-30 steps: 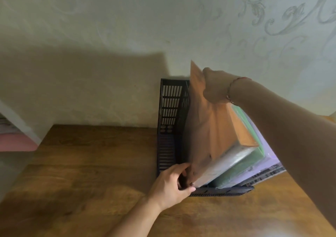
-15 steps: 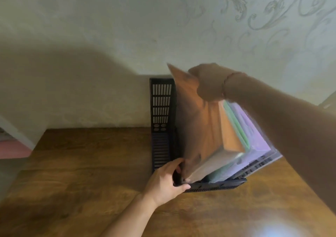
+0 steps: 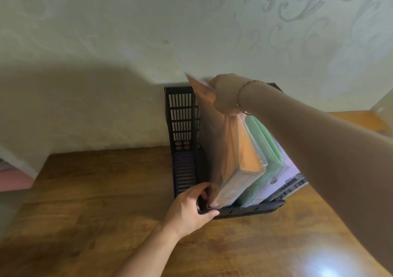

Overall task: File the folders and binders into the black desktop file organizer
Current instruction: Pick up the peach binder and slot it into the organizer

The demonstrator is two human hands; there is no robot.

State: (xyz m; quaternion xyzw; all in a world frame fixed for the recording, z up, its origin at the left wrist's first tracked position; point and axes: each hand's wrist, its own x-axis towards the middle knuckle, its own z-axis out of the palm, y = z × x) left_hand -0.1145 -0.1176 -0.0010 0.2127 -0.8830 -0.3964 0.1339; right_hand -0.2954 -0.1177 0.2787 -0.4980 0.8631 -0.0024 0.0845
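Three folders stood in the black file organizer (image 3: 182, 140) at mid-frame: an orange folder (image 3: 231, 155), a green folder (image 3: 265, 149) to its right, and a pale purple folder (image 3: 287, 168) furthest right. All three leaned toward the right of the frame, their long axes running from the organizer's near rail up toward the patterned wall (image 3: 148, 32). One slot at the organizer's left side was open, its slatted back panel upright against the wall.

Two hands were at work. The right hand (image 3: 225, 96), a thin bracelet (image 3: 240, 98) at its wrist, was closed over the orange folder's top corner, high in the middle of the frame. The left hand (image 3: 189, 208) was curled around the organizer's near left corner, fingers wrapped over the rail just beside the orange folder's bottom edge, thumb below the rail.

The organizer sat on the wooden table (image 3: 95, 191), backed against the wall. Bare wood lay wide to the left and across the bottom of the frame; the table's left edge showed at left, with something pink (image 3: 12, 181) beyond it.
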